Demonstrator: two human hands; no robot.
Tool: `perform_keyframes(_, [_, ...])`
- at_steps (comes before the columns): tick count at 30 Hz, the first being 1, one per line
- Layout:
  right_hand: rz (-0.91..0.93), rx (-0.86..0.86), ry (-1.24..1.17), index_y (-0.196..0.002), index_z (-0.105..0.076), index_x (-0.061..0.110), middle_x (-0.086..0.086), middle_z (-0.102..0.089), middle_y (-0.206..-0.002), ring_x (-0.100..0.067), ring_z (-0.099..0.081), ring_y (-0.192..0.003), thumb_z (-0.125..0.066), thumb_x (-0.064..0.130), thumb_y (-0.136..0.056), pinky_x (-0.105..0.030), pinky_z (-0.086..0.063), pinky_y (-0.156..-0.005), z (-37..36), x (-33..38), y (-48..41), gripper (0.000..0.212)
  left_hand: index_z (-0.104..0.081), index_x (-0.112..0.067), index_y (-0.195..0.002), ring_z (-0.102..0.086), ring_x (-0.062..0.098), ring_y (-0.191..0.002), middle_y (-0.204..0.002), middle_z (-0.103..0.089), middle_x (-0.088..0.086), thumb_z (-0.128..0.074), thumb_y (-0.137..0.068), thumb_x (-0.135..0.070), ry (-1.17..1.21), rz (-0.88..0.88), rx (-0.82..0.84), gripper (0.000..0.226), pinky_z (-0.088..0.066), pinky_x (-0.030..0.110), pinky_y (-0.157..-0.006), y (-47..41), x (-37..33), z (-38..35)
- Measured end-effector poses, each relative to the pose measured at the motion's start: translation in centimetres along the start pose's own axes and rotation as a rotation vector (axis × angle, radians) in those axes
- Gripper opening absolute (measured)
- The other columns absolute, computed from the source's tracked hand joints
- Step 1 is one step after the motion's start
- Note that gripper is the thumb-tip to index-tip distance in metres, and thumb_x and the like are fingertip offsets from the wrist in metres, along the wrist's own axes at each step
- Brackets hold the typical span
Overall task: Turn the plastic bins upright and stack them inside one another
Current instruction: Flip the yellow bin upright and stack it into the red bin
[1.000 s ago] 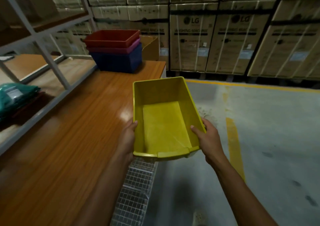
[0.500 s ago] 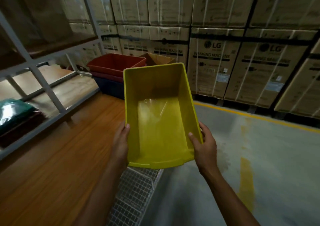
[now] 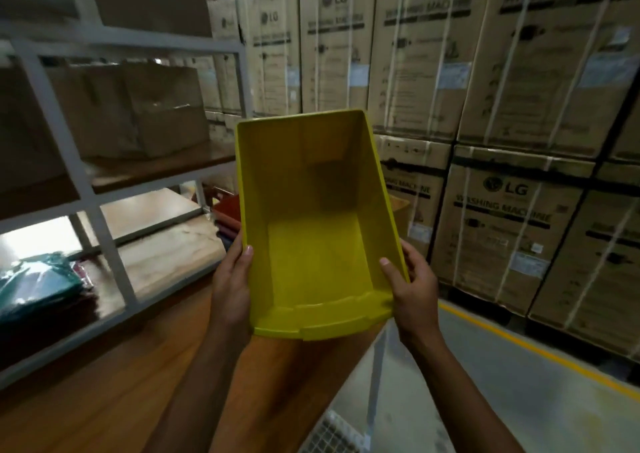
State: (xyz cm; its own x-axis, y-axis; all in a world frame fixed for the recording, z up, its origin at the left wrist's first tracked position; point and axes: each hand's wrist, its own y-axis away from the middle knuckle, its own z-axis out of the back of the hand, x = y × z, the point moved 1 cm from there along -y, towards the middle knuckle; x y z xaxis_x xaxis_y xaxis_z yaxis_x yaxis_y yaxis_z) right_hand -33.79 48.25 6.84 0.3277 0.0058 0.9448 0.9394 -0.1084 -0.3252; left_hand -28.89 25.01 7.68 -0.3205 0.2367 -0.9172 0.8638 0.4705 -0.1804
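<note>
Gripping yellow bin (image 3: pixel 311 210) by its sides: left hand (image 3: pixel 230 286), right hand (image 3: pixel 415 289). Mouth faces camera; red bin (image 3: pixel 228 210) at its 9 o'clock, contents hidden

The bin (image 3: pixel 313 244) is moulded in smooth, faintly glossy yellow plastic. The surface (image 3: pixel 104 400) is finished in glossy wood grain. The boxes (image 3: pixel 502 230) are made of matt cardboard.

We see a yellow plastic bin (image 3: pixel 311 217) raised above the desk (image 3: pixel 104 400) — open side tipped toward us, far wall high. Behind its left wall peeks a red bin (image 3: pixel 229 208) — mostly hidden.
</note>
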Motion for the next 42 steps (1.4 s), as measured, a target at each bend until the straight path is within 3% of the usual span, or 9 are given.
perform_keyframes(7, [0.087, 0.209, -0.047, -0.123, -0.057, 0.026, 0.008, -0.066, -0.111, -0.009, -0.066, -0.100, -0.062, 0.019, -0.097, -0.024, -0.057, -0.075, -4.4, 0.3, -13.6, 0.027, -0.051, -0.027, -0.145, -0.064, 0.024, -0.119, -0.136, -0.063, 0.001, -0.044, -0.105, -0.026, -0.005, -0.066, -0.128, 0.040, -0.055, 0.038, -0.085, -10.5, -0.7, -2.6])
perform_keyframes(12, [0.090, 0.344, 0.027, -0.133, -0.056, 0.017, 0.004, -0.066, -0.115, -0.019, -0.067, -0.105, -0.063, 0.037, -0.093, -0.046, -0.058, -0.088, -7.5, -0.5, -22.4, 0.046, -0.055, -0.025, -0.141, -0.068, 0.022, -0.112, -0.127, -0.069, 0.001, -0.044, -0.105, -0.021, -0.025, -0.102, -0.219, 0.038, -0.057, 0.034, -0.079, -16.2, -0.6, -4.9])
perform_keyframes(17, [0.034, 0.519, 0.043, -0.120, -0.062, 0.023, 0.002, -0.070, -0.106, -0.023, -0.069, -0.098, -0.062, 0.033, -0.095, -0.054, -0.057, -0.088, -10.7, -2.5, -29.4, 0.026, -0.061, -0.021, -0.130, -0.073, 0.020, -0.086, -0.109, -0.073, 0.006, -0.046, -0.102, -0.019, -0.044, -0.049, -0.328, 0.031, -0.058, 0.036, -0.073, -20.3, 0.1, -6.8])
perform_keyframes(21, [-0.014, 0.679, 0.100, -0.108, -0.065, 0.022, -0.003, -0.072, -0.105, -0.023, -0.069, -0.096, -0.065, 0.030, -0.094, -0.053, -0.056, -0.090, -13.2, -4.6, -33.5, 0.017, -0.060, -0.019, -0.118, -0.072, 0.016, -0.070, -0.093, -0.073, 0.004, -0.048, -0.102, -0.022, -0.143, 0.034, -0.414, 0.020, -0.058, 0.030, -0.058, -22.1, 0.8, -7.6])
perform_keyframes(26, [-0.101, 0.900, 0.193, -0.144, -0.045, 0.015, 0.003, -0.059, -0.131, -0.027, -0.061, -0.115, -0.065, 0.041, -0.092, -0.049, -0.052, -0.096, -15.1, -6.8, -35.3, 0.061, -0.057, -0.012, -0.124, -0.068, 0.027, -0.084, -0.101, -0.070, 0.012, -0.050, -0.101, -0.027, -0.133, 0.207, -0.495, 0.027, -0.054, 0.035, -0.065, -22.9, 2.4, -7.4])
perform_keyframes(32, [-0.101, 1.021, 0.327, -0.118, -0.052, 0.023, 0.000, -0.063, -0.109, -0.014, -0.059, -0.089, -0.061, 0.040, -0.095, -0.036, -0.051, -0.079, -16.5, -9.3, -35.8, 0.029, -0.058, -0.009, -0.129, -0.069, 0.030, -0.089, -0.106, -0.071, 0.014, -0.053, -0.100, -0.029, -0.162, 0.273, -0.625, 0.035, -0.054, 0.036, -0.068, -22.4, 4.8, -5.9])
perform_keyframes(35, [0.025, 1.022, 0.440, -0.131, -0.053, 0.016, -0.006, -0.062, -0.118, -0.023, -0.058, -0.102, -0.060, 0.042, -0.095, -0.032, -0.045, -0.077, -17.0, -9.5, -35.7, 0.045, -0.061, -0.014, -0.124, -0.068, 0.027, -0.093, -0.113, -0.069, 0.011, -0.051, -0.101, -0.030, -0.235, 0.256, -0.655, 0.030, -0.055, 0.034, -0.067, -22.5, 5.3, -5.8])
perform_keyframes(39, [0.272, 1.057, 0.555, -0.148, -0.041, 0.016, -0.010, -0.043, -0.151, -0.028, -0.047, -0.134, -0.061, 0.046, -0.094, -0.039, -0.041, -0.104, -17.4, -9.5, -35.7, 0.065, -0.055, -0.019, -0.128, -0.056, 0.012, -0.092, -0.121, -0.055, -0.003, -0.049, -0.104, -0.025, -0.468, 0.166, -0.655, 0.025, -0.046, 0.029, -0.068, -23.3, 5.0, -6.7])
perform_keyframes(42, [0.384, 1.148, 0.716, -0.151, -0.037, 0.023, -0.011, -0.025, -0.163, -0.032, -0.033, -0.146, -0.059, 0.053, -0.093, -0.048, -0.035, -0.113, -17.8, -10.1, -35.2, 0.069, -0.044, -0.015, -0.146, -0.060, 0.024, -0.114, -0.142, -0.054, 0.008, -0.054, -0.101, -0.030, -0.745, 0.169, -0.592, 0.048, -0.052, 0.044, -0.095, -23.7, 5.6, -6.5])
